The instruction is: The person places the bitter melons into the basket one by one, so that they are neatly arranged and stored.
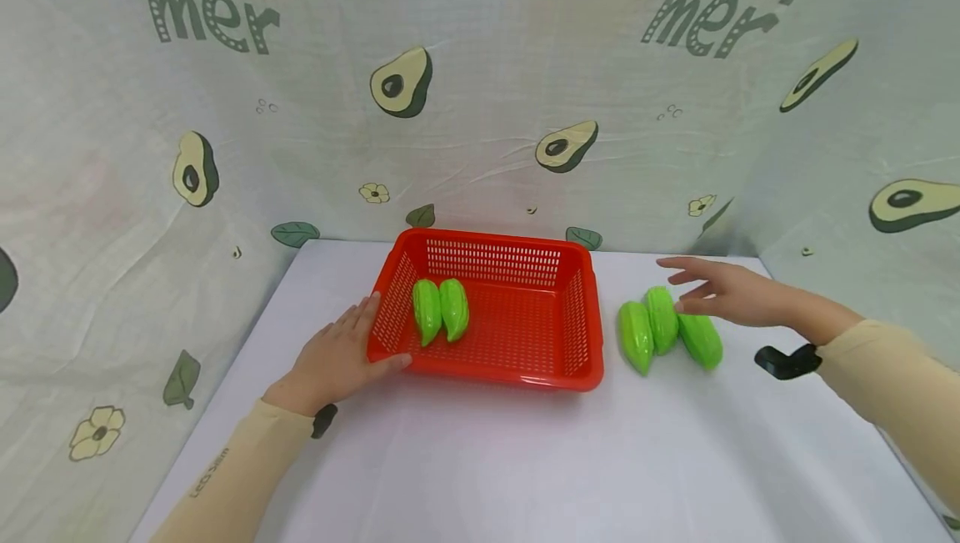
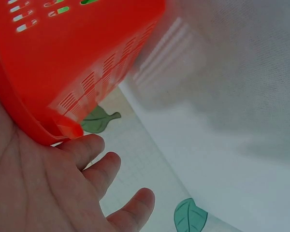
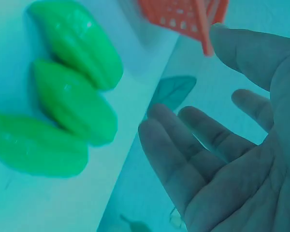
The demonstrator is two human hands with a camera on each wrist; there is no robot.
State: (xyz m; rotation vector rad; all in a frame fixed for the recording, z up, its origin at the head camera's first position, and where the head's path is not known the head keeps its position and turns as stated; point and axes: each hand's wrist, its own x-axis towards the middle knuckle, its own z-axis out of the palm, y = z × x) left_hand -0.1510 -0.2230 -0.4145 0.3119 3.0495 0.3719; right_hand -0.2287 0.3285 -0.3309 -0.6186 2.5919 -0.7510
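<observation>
A red plastic basket (image 1: 495,238) with slotted walls stands on the white table. Inside it, on the left, lie two glossy green ridged fruits (image 1: 427,309), pointed at one end like star fruit. My left hand (image 1: 333,359) rests against the basket's front left corner, fingers extended along the side and thumb along the front rim. In the left wrist view the palm (image 2: 38,188) meets the rim. Right of the basket lie three more green fruits (image 1: 636,336) side by side. Over the far end of this group hovers my right hand (image 1: 727,291), fingers spread and holding nothing.
The white tabletop (image 1: 480,468) extends in front of the basket. Cloth printed with avocados and leaves (image 1: 480,168) hangs behind the table and at both sides. Dark straps (image 1: 787,362) sit at the wrists.
</observation>
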